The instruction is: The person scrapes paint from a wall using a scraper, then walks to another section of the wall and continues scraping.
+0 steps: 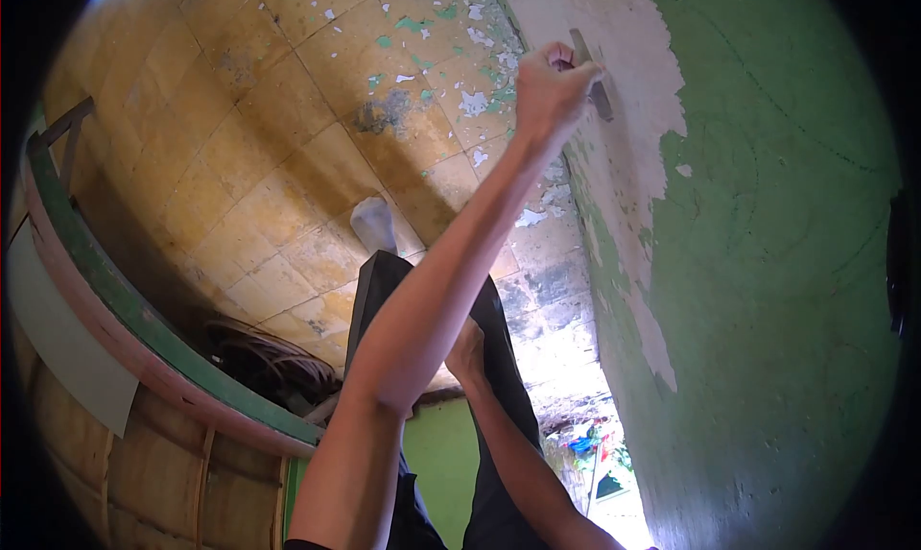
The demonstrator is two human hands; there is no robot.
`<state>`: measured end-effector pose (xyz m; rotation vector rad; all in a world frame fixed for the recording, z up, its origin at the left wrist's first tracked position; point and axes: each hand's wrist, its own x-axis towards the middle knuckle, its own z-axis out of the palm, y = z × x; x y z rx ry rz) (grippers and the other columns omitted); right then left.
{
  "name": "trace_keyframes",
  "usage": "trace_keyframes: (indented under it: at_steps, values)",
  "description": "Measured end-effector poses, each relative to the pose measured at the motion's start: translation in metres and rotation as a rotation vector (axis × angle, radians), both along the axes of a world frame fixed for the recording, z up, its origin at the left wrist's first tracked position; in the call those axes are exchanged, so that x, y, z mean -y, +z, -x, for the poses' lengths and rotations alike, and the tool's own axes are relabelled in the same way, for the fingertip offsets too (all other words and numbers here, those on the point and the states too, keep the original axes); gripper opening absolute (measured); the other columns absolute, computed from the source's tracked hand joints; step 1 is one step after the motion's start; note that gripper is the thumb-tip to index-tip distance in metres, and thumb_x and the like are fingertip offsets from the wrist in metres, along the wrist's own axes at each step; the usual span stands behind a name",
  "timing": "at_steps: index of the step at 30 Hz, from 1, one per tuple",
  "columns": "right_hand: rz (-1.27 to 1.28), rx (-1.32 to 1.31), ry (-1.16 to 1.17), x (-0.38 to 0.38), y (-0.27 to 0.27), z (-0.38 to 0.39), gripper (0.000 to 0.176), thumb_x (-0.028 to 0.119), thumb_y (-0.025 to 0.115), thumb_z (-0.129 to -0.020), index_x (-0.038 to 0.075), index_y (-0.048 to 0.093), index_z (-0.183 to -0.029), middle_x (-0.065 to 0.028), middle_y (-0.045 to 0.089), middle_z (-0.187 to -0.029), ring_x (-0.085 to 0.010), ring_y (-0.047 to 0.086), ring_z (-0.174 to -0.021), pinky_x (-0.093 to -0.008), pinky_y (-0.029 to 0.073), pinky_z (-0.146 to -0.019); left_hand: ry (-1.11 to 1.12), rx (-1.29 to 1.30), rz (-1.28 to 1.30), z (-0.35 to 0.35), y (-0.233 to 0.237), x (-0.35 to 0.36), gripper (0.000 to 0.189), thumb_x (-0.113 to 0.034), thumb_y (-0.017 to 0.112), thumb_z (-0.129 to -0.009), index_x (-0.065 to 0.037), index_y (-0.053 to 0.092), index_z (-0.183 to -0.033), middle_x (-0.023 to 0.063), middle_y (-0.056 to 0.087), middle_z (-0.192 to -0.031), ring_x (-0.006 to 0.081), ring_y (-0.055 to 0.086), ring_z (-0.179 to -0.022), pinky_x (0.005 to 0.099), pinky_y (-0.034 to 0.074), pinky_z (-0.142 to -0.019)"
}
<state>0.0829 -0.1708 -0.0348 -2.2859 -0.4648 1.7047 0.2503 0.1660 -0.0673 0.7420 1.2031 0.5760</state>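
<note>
Landmark: green wall point(767, 262).
Item: flat tool point(602, 104), over the wall's pale patch point(628, 32), contact uncertain. Likely best handled at a low angle, with even pressure.
Item: left hand point(554, 87), beside the wall; grip clasping the tool, both ends protruding past the fingers.
Item: right hand point(466, 350), farther from the wall, by dark trousers point(494, 334); grip hidden, cannot tell.

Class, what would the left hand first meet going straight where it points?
Likely the pale patch of wall, just ahead of the left hand and its flat blade; depth is unclear.
</note>
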Motion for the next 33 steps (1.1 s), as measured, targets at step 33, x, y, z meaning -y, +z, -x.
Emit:
trace_keyframes:
  at_steps: [33]
  values:
    - [0.079, -0.068, -0.032, -0.009, 0.002, 0.004, 0.05, 0.017, 0.055, -0.09, -0.005, 0.051, -0.134, -0.0319, 0.063, -0.114, -0.0455, 0.06, -0.11, -0.0455, 0.047, -0.094, -0.007, -0.209, -0.393, -0.007, 0.024, -0.013, 0.016, -0.009, 0.068, -0.084, 0.005, 0.068, -0.092, 0.0199, 0.071, -0.084, 0.0217, 0.068, -0.077, 0.0342, 0.052, -0.074]
